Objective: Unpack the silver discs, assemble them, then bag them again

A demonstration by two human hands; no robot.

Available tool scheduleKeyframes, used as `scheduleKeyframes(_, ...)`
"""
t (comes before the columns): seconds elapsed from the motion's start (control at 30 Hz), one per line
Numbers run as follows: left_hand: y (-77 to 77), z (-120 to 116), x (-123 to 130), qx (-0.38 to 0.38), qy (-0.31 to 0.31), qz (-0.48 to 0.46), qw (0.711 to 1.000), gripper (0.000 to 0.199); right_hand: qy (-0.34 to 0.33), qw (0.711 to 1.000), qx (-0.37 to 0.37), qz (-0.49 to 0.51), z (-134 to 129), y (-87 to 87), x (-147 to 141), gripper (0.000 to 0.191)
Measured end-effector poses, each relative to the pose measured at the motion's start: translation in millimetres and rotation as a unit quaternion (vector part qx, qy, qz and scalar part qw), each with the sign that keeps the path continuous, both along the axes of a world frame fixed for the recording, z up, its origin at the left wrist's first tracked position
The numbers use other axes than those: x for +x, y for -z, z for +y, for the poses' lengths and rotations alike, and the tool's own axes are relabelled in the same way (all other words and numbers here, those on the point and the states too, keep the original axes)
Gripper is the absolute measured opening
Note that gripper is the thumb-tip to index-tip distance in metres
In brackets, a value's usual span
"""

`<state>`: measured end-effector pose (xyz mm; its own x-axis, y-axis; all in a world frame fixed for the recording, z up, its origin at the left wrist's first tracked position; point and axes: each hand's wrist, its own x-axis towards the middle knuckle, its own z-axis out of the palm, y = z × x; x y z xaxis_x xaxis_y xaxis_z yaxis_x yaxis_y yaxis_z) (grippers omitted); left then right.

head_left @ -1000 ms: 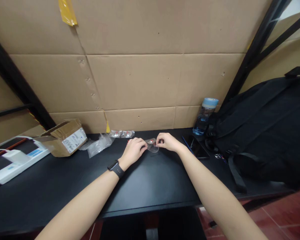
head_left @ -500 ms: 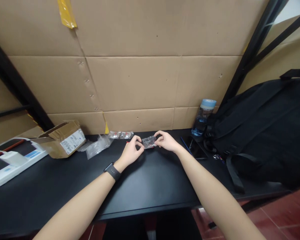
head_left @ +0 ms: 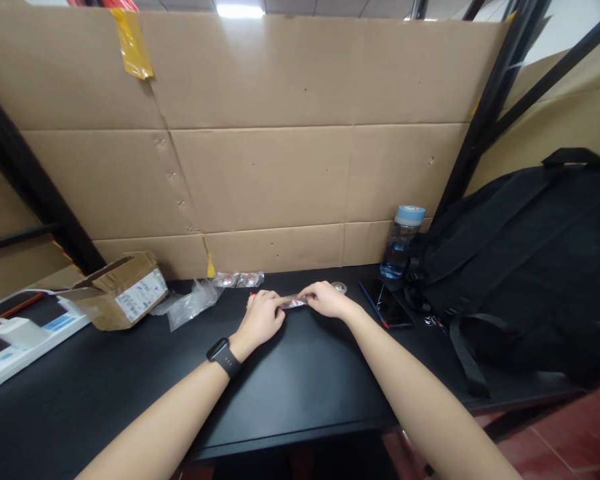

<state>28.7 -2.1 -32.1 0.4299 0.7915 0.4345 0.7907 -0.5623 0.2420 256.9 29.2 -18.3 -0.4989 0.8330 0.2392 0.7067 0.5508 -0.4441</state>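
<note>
A small clear plastic packet (head_left: 295, 303) lies low over the black table between my hands, its contents too small to make out. My left hand (head_left: 263, 316), with a dark watch (head_left: 223, 355) on its wrist, is closed at the packet's left end. On the opposite end, the curled fingers of my right hand (head_left: 326, 299) pinch the plastic. Part of the packet is hidden under the fingers of both hands. Something red (head_left: 251, 295) peeks out behind my left hand. Just beyond my right hand is a small clear roll (head_left: 339, 287), perhaps tape.
Flat foil-like packets (head_left: 239, 279) and crumpled plastic bags (head_left: 194, 304) lie at the back left, beside an opened cardboard box (head_left: 123, 293) and a power strip (head_left: 35, 343). To the right are a phone (head_left: 389, 303), a pencil (head_left: 373, 303), a water bottle (head_left: 401, 243) and a black backpack (head_left: 520, 267).
The packet has gone from tilted up between my fingers to lying flatter and lower. Both hands have turned more palm-down over it. My view has tipped upward, and the clear roll now shows.
</note>
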Motion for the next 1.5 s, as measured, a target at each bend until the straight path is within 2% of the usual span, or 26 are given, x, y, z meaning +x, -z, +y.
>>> scheduleKeyframes(0.13, 3.1, -2.8, 1.7, 0.021, -0.012, 0.017, 1.000, 0.042, -0.003, 0.998, 0.044, -0.034, -2.1, 1.7, -0.5, 0.035)
scheduleKeyframes(0.23, 7.8, -0.5, 1.2, 0.005, -0.002, 0.016, 1.000, 0.038, -0.012, 0.998, 0.061, -0.026, -2.4, 4.4, -3.7, 0.031)
scheduleKeyframes(0.37, 10.5, 3.3, -1.2, -0.027, 0.013, 0.015, 0.999, 0.031, -0.022, 0.999, 0.035, -0.007, -3.8, 3.6, -8.0, 0.031)
scheduleKeyframes(0.6, -0.4, 0.5, -0.6, -0.021, 0.015, -0.005, 1.000, 0.015, -0.004, 1.000, 0.008, 0.017, -7.7, -9.1, -4.6, 0.026)
scheduleKeyframes(0.83, 3.2, 5.4, -1.7, -0.054, 0.001, -0.060, 0.997, 0.014, 0.014, 1.000, 0.003, -0.004, -5.5, -9.4, -2.8, 0.024)
scheduleKeyframes(0.93, 3.9, 5.0, -1.3, -0.068, 0.007, -0.078, 0.995, 0.021, 0.033, 0.999, -0.018, 0.018, -5.3, -7.2, -2.1, 0.022)
scheduleKeyframes(1.07, 1.6, 2.2, 0.1, -0.090, 0.014, -0.096, 0.991, 0.031, 0.040, 0.998, -0.038, 0.023, -4.6, -3.9, -0.7, 0.031)
scheduleKeyframes(1.27, -1.6, -0.5, 0.2, -0.089, 0.022, -0.061, 0.994, 0.018, 0.065, 0.997, -0.018, -0.024, -6.1, -7.8, 1.8, 0.025)
scheduleKeyframes(1.33, -3.3, -0.5, -0.9, -0.080, 0.021, -0.053, 0.995, 0.019, 0.051, 0.998, 0.002, -0.024, -9.3, -12.8, 2.4, 0.022)
scheduleKeyframes(1.5, -9.5, 3.9, -10.1, -0.030, -0.004, -0.055, 0.998, 0.020, -0.047, 0.998, 0.037, -0.019, -15.1, -18.4, 0.9, 0.029)
